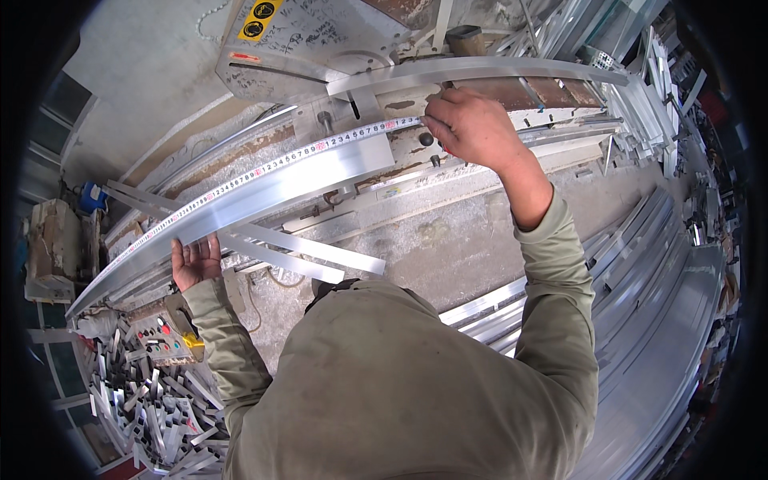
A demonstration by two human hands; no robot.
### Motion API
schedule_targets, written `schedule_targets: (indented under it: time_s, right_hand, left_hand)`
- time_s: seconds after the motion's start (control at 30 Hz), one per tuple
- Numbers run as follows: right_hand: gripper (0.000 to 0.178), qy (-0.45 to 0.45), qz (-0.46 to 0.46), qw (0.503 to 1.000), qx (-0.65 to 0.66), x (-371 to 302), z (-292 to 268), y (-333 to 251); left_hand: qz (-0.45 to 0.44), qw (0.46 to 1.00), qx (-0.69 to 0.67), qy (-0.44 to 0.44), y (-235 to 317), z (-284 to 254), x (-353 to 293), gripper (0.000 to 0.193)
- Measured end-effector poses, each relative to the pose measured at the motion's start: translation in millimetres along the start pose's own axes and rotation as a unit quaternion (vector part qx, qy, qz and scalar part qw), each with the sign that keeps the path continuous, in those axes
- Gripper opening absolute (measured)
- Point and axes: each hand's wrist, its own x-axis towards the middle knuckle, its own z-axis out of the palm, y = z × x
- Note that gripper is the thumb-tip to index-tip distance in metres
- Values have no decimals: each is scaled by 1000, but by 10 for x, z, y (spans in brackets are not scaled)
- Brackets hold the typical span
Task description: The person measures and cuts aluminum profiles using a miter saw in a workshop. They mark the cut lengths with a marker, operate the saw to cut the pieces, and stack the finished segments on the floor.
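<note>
A long silver aluminium profile (300, 178) runs from the far left to the middle, above the machine bed. Along its upper edge stretches a white tape measure blade (276, 164). My right hand (472, 128) is closed on the tape measure, just beyond the profile's right end; a bit of red shows under the fingers and most of the case is hidden. Palm up, my left hand (196, 262) holds the profile's near edge, fingers spaced apart. Two shorter flat aluminium strips (320, 250) lie crosswise beneath the profile, right of my left hand.
A grey machine guard (312, 48) with a yellow sticker stands behind the bed. Another aluminium bar (480, 68) lies at the back. Long profiles (640, 280) are stacked at right. A control panel (160, 336) and a heap of offcuts (164, 412) are at lower left.
</note>
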Motion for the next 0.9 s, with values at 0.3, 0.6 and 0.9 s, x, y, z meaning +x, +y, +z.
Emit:
schedule_targets:
  time_s: [0.3,0.6,0.9]
  right_hand:
    - [18,-2,-4,1000,-3,9,12,4]
    - [18,-14,9,1000,-1,6,45,3]
    - [26,-172,0,982,83,244,973,201]
  left_hand:
    - [-1,1000,-7,-2,-16,2,-16,49]
    - [-14,1000,-12,-8,-67,-61,95,48]
    - [-31,997,29,58,-615,-497,502,43]
